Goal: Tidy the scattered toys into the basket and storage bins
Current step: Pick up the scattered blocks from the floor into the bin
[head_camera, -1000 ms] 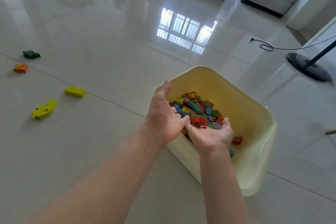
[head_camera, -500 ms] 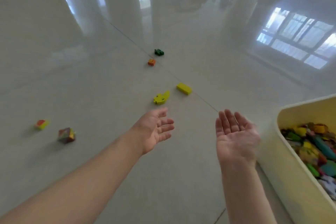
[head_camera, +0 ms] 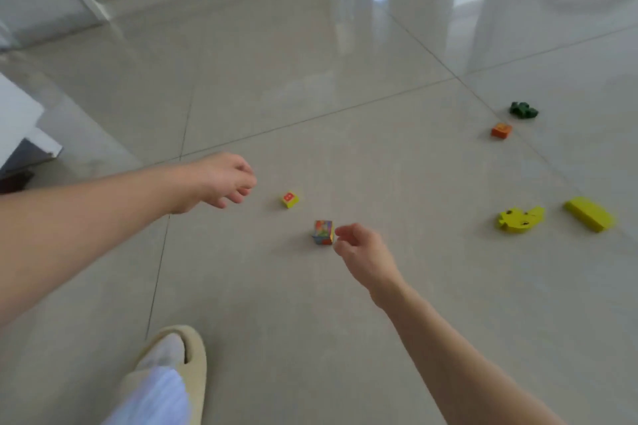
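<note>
Pickup was the step in hand: both arms were stretched down toward loose toys on the tiled floor, and no basket or bin showed in the head view. The right hand hung just beside the multicoloured picture cube, thumb and forefinger curved toward it and apart, grasping nothing; whether a fingertip touched the cube's edge could not be told. The left hand hovered near the small yellow block with a red face, fingers loosely curled and empty.

As a judgement, the next move called for the right thumb and finger to close across opposite faces of the cube, and for the left hand to travel a little further right to its block.

The cube had no long axis; it sat turned so one corner pointed toward the person. Well apart to the right lay a yellow duck-shaped piece, a yellow rectangular block whose long axis ran from upper left to lower right, an orange block and a green toy.
</note>
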`<state>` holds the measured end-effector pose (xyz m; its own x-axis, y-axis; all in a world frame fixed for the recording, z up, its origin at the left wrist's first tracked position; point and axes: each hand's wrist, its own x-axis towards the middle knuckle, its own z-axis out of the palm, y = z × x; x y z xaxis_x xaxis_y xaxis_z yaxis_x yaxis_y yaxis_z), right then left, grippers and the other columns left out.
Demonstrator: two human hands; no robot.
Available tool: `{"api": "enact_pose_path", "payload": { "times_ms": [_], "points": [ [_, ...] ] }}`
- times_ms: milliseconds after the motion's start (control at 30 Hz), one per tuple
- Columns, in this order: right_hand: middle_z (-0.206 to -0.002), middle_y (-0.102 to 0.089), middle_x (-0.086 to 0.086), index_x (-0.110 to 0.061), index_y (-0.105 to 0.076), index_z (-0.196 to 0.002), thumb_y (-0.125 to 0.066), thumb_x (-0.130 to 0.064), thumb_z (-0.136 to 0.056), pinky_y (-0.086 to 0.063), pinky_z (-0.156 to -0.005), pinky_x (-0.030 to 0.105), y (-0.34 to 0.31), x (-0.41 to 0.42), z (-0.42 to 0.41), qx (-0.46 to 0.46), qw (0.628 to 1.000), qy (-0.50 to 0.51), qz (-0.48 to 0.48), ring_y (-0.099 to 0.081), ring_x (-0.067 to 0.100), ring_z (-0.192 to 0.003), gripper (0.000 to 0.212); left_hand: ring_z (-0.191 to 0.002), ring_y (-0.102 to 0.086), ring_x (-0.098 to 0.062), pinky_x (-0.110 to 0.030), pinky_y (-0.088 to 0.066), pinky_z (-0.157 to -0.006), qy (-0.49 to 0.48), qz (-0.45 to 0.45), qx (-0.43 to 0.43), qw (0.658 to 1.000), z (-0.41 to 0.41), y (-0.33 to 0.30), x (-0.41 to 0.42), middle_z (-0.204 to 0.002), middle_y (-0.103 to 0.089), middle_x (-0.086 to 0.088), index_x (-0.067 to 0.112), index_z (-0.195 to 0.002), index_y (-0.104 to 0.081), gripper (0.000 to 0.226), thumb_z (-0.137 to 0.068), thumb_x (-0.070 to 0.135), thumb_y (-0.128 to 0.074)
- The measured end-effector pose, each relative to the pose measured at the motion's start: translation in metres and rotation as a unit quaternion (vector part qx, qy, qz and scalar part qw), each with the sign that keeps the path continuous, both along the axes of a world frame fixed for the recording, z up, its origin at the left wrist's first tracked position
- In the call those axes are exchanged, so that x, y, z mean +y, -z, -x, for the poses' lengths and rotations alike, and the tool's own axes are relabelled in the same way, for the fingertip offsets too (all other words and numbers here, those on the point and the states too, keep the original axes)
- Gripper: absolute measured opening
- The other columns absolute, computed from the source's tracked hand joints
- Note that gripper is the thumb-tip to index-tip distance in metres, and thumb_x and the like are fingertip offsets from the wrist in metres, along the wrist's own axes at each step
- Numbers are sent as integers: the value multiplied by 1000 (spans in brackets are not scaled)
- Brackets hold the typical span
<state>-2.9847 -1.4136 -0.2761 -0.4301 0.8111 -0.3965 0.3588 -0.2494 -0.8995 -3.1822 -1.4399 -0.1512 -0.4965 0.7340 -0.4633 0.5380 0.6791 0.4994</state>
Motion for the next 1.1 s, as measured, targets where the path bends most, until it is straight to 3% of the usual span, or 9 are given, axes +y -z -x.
{"api": "enact_pose_path", "payload": {
  "times_ms": [100, 267, 400, 533, 667, 767, 833, 933, 1100],
  "points": [
    [-130, -53, 7, -14, -56, -125, -49, -8, -88, -36, -89, 21, 20, 7, 30, -120, 978, -96, -140, -49, 25, -120, 38, -81, -53, -19, -24, -37, -60, -28, 19, 10, 999, 37, 17, -19, -91, -56, -6, 21, -83, -52, 13, -91, 12, -47],
    [-156, -13, 2, -28, -32, -142, -46, -14, -90, -21, -111, 33, 42, 20, 60, -252, 900, -238, -262, -12, 23, -143, 56, -84, -48, -21, -25, -36, -61, -76, 52, 8, 996, 87, 77, -45, -93, -51, -10, 7, -115, -53, 25, -91, 11, -50],
    [-135, -40, 5, -23, -48, -129, -53, -17, -87, -38, -97, 31, 61, 41, 69, -293, 849, -316, -304, -35, 26, -125, 42, -113, -52, -30, -31, -41, -91, -106, 47, 69, 991, 133, 118, -42, -124, -54, -17, 8, -131, -46, 43, -90, 15, -52],
    [-101, -50, 4, -15, -60, -107, -57, -14, -85, -38, -80, 26, 45, 66, 90, -246, 884, -307, -254, -51, 23, -97, 22, -124, -46, -30, -30, -38, -96, -61, 58, 137, 987, 175, 140, -30, -138, -44, -19, 5, -135, -43, 47, -90, 14, -52],
    [-96, -49, 1, -26, -53, -91, -56, -16, -83, -30, -65, 20, 4, 84, 117, -223, 901, -284, -239, -46, 16, -83, 13, -111, -53, -35, -34, -43, -90, -13, -14, 172, 985, 225, 154, -10, -115, -58, -15, 8, -114, -56, 38, -79, 22, -65],
    [-96, -54, 1, -28, -53, -84, -57, -18, -82, -33, -58, 13, -15, 88, 131, -213, 919, -240, -231, -49, 15, -81, 11, -119, -42, -31, -34, -34, -97, -12, -43, 164, 985, 243, 167, 9, -113, -54, -13, 4, -129, -45, 61, -79, 32, -69],
    [-91, -55, 1, -29, -53, -78, -59, -21, -79, -37, -60, 18, -19, 85, 142, -190, 940, -202, -200, -53, 16, -79, 10, -118, -41, -32, -35, -33, -97, -38, -41, 153, 987, 251, 181, 15, -111, -55, -15, 5, -133, -41, 69, -79, 36, -69],
    [-77, -53, -1, -27, -57, -77, -60, -23, -78, -38, -63, 25, -11, 78, 163, -155, 963, -168, -143, -51, 17, -70, 5, -109, -49, -39, -40, -40, -88, -41, -41, 194, 979, 251, 196, 9, -109, -55, -23, 2, -117, -53, 40, -83, 20, -64],
    [-68, -53, -2, -26, -57, -78, -59, -12, -81, -39, -59, 27, 4, 76, 190, -144, 977, -129, -89, -50, 17, -63, 15, -81, -59, -41, -46, -52, -63, 84, -173, 225, 955, 239, 198, 7, -92, -55, -26, -2, -118, -60, 51, -67, -3, -63]
  ]
}}
